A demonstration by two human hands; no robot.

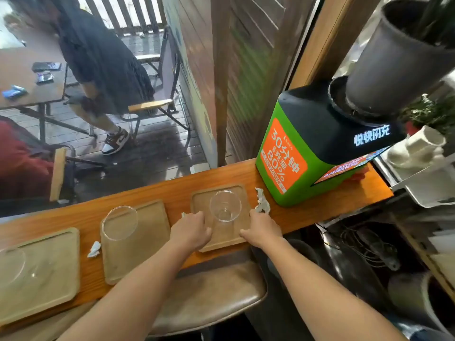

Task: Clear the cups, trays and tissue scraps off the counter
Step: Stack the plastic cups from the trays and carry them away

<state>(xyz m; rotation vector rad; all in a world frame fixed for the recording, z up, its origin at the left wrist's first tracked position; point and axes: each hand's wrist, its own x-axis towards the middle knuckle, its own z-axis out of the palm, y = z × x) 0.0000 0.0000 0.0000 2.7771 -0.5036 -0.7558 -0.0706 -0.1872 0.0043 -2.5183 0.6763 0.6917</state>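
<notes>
A green charger box [317,153] with an orange panel stands at two o'clock, and a dark pot [394,57] sits tilted on its black top. Below, at six o'clock, is a brown stool [214,296]. At ten o'clock a person [103,70] in dark clothes sits on a folding chair [157,104] beside an outdoor table [27,77] (small packets lie on it). White ware [418,148] is stacked at three o'clock.

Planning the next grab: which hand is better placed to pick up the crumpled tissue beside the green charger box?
Right. The right hand grips the right edge of the tray holding the glass cup, and the crumpled tissue lies just beyond its fingers. The left hand is on the tray's far side.
</notes>
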